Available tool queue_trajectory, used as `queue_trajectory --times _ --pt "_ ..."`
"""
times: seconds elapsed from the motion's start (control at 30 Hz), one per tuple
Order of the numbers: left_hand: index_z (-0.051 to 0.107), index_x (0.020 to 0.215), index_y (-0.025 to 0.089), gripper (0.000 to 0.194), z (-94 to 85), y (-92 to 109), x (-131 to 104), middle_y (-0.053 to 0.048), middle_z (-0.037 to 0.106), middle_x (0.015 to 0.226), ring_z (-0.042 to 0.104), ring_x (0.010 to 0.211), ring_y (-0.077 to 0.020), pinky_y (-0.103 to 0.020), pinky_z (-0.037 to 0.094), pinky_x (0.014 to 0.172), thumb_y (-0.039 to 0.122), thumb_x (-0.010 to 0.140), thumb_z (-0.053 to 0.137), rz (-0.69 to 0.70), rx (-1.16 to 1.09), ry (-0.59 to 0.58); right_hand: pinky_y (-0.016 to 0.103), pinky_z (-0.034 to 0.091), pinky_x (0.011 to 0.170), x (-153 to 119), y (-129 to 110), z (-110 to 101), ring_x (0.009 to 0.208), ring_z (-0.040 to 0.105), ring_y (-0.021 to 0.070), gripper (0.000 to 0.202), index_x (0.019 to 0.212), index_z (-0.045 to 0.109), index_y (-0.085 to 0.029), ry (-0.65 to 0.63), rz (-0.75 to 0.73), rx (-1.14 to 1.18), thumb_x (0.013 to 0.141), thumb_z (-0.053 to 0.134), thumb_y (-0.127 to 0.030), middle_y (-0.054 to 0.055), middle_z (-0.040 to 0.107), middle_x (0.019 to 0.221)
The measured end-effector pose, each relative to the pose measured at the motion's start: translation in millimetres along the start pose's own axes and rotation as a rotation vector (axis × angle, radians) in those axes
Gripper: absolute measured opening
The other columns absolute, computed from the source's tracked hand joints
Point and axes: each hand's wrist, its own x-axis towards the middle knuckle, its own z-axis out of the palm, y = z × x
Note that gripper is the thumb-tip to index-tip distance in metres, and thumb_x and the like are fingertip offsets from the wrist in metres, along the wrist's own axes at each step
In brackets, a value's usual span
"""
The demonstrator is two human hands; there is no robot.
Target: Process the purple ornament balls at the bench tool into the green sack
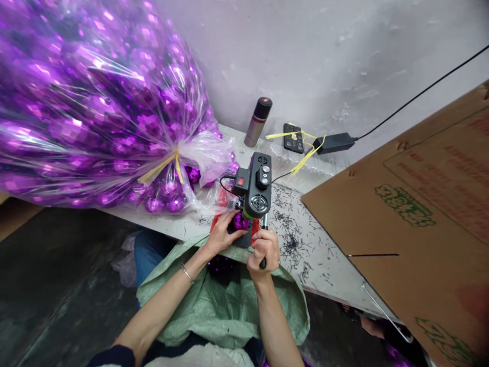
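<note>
A shiny purple ball [240, 221] sits under the head of a small black bench machine [258, 186] with round vents and a red switch. My left hand [224, 232] has its thumb and fingers closed round this ball. On the right side of the machine, my right hand [265, 251] is wrapped round a black-gripped lever handle [263, 263]. An open green woven sack [229, 311] spreads across my lap below the machine, with dark purple balls in its mouth. Whatever the machine head touches on the ball is hidden.
A large clear bag [95, 117] of purple balls, tied with yellow ribbon, bulks at the left. Behind the machine stand a flask [258, 122], a dark card [293, 138] and a power adapter [335, 143]. Black clippings [292, 242] litter the table. A cardboard box [412, 204] fills the right.
</note>
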Motion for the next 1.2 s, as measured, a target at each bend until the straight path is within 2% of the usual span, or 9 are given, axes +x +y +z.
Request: queue_trajectory --times 0.17,0.37,0.63,0.87,0.97,1.07,1.13,1.2 --pt "0.07 0.116 0.025 0.056 0.1 0.3 0.8 -0.01 0.07 0.126 0.058 0.127 -0.0356 -0.052 0.035 0.116 0.04 0.065 0.089 -0.021 0.001 0.016 0.036 0.05 0.069 -6.9 4.3 3.5 0.067 0.057 0.0157 0.023 0.077 0.051 -0.023 0.036 0.007 0.016 0.096 0.04 -0.017 0.001 0.058 0.077" --pt "0.069 0.119 0.025 0.055 0.1 -2.1 0.8 -0.012 0.069 0.127 0.059 0.126 -0.035 -0.052 0.036 0.115 0.036 0.069 0.088 0.033 0.022 0.001 0.037 0.052 0.072 -10.1 7.1 3.9 0.067 0.06 0.015 0.026 0.076 0.049 -0.023 0.023 0.008 0.012 0.099 0.037 -0.02 0.001 0.057 0.078" --pt "0.067 0.121 0.024 0.055 0.2 -11.7 2.4 -0.013 0.068 0.13 0.058 0.127 -0.0354 -0.054 0.038 0.114 0.039 0.071 0.086 0.099 0.064 -0.008 0.034 0.051 0.067 -9.6 5.4 8.9 0.068 0.059 0.0144 0.027 0.075 0.048 -0.022 0.055 0.055 0.111 0.1 0.036 -0.02 0.0 0.054 0.079" --pt "0.063 0.128 0.021 0.057 0.7 -20.5 3.3 -0.016 0.067 0.131 0.06 0.126 -0.0349 -0.054 0.043 0.11 0.043 0.079 0.08 0.193 0.182 -0.026 0.032 0.05 0.064 -13.8 11.5 11.5 0.068 0.057 0.0137 0.028 0.074 0.047 -0.022 0.046 -0.017 0.104 0.1 0.038 -0.02 0.0 0.053 0.077" --pt "0.061 0.131 0.02 0.06 1.5 -26.1 8.4 -0.016 0.067 0.131 0.061 0.126 -0.0345 -0.054 0.046 0.108 0.045 0.08 0.079 0.249 0.249 -0.021 0.029 0.047 0.062 -0.5 3.0 6.7 0.068 0.055 0.0128 0.029 0.072 0.048 -0.021 0.039 -0.017 0.096 0.099 0.039 -0.017 0.0 0.054 0.076" --pt "0.057 0.133 0.02 0.062 2.4 -28.8 4.5 -0.015 0.066 0.131 0.062 0.125 -0.0336 -0.053 0.049 0.106 0.046 0.081 0.078 0.308 0.321 -0.014 0.029 0.044 0.063 27.9 -15.2 -2.2 0.068 0.055 0.0129 0.033 0.068 0.047 -0.021 0.05 0.148 0.083 0.1 0.041 -0.015 0.0 0.053 0.072" --pt "0.054 0.136 0.02 0.059 2.4 -29.0 -10.8 -0.016 0.066 0.132 0.061 0.126 -0.0324 -0.052 0.05 0.106 0.044 0.086 0.074 0.366 0.374 -0.003 0.029 0.043 0.065 46.8 -27.0 -8.2 0.068 0.054 0.0128 0.033 0.067 0.048 -0.021 0.004 0.27 0.083 0.1 0.044 -0.019 -0.001 0.052 0.07" --pt "0.05 0.138 0.019 0.059 -0.1 -28.1 -34.4 -0.017 0.064 0.133 0.061 0.127 -0.0325 -0.054 0.049 0.107 0.045 0.089 0.07 0.443 0.44 0.012 0.029 0.042 0.067 57.9 -34.4 -12.1 0.068 0.054 0.0127 0.033 0.067 0.049 -0.021 -0.03 0.306 0.082 0.1 0.046 -0.021 -0.002 0.052 0.069"
